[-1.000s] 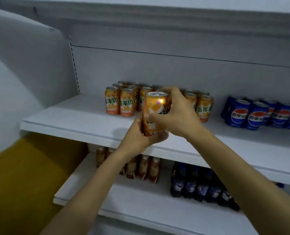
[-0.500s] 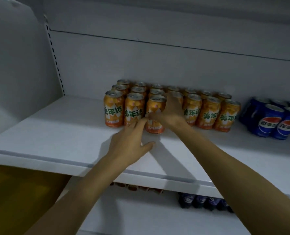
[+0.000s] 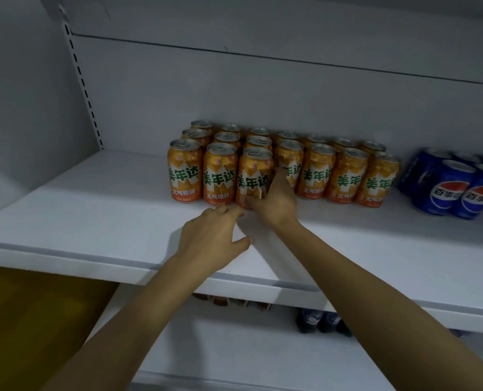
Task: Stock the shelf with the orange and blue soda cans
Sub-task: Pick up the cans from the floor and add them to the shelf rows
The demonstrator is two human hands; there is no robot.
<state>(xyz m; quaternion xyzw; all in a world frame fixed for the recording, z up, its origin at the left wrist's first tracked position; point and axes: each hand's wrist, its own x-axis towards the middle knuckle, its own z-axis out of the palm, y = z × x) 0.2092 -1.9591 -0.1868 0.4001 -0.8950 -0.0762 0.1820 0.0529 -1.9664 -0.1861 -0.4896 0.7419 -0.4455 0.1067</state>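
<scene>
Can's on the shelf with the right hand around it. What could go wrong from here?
1. The right hand grips the front orange can, fingers tucked beside the neighbouring can on its right; withdrawing carelessly could tip either.
2. The left hand is open beside that can's base; a bump might knock it over.

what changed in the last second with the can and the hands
The orange can went from mid-air forward and down onto the shelf, front row. The left hand let go and is open by its base; the right hand still grips it. The other orange cans and blue cans stayed put.
</scene>
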